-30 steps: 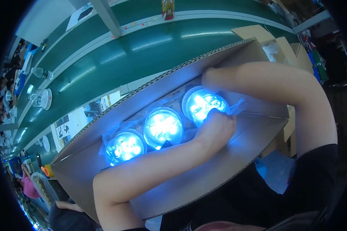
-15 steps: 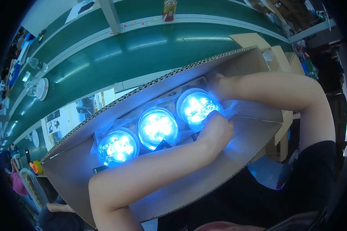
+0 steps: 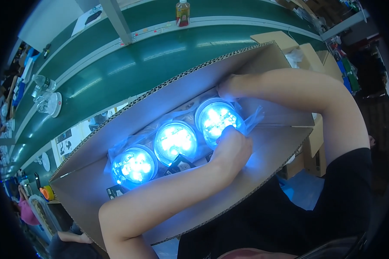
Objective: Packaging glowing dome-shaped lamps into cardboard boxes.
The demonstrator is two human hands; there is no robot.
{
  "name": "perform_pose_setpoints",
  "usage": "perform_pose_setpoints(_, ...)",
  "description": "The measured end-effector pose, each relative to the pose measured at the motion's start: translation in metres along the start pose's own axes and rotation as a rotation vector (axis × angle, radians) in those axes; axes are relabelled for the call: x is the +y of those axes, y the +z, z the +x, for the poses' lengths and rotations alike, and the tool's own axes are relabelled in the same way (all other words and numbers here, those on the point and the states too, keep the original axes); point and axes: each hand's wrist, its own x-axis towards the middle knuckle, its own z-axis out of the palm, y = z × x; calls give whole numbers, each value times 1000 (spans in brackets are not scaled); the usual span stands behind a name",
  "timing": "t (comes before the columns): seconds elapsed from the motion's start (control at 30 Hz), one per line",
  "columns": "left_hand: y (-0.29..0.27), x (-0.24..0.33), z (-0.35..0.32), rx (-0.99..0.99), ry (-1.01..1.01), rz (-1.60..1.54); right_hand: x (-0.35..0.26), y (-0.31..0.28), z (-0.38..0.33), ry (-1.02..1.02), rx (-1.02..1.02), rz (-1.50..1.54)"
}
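Note:
Three lit, bluish-white round lamps stand in a row inside a long cardboard box: a left lamp, a middle lamp and a right lamp. Clear plastic film lies around them. My left hand is closed at the near edge of the right lamp, its fingertips hidden. Past that same lamp, my right hand reaches down by the far wall of the box, and its fingers are mostly out of sight. Small dark cards with print lie along the lamps' near side.
Behind the box runs a green bench with a drink bottle on its far side. Clear domed covers stand on the left. Another cardboard box is at the right. Another person's arm shows at lower left.
My right hand has moved left along the far wall, behind the right lamp. My left hand has shifted slightly left. The view has shifted a little.

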Motion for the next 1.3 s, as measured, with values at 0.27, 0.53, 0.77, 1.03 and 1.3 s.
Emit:
perform_pose_setpoints(0.27,8,1,-9,14,-23,-11,-6,31,3,-157,101,-440)
perform_pose_setpoints(0.53,11,5,-16,43,-21,-12,-14,4,20,-134,-384,-322)
perform_pose_setpoints(0.77,16,9,-17,67,-42,-1,-24,10,-7,-246,146,-254)
perform_pose_setpoints(1.03,11,13,-9,76,-37,67,-19,-3,11,-232,-133,-269)
perform_pose_setpoints(1.3,8,8,-4,60,-53,66,-49,-11,4,-435,235,-234)
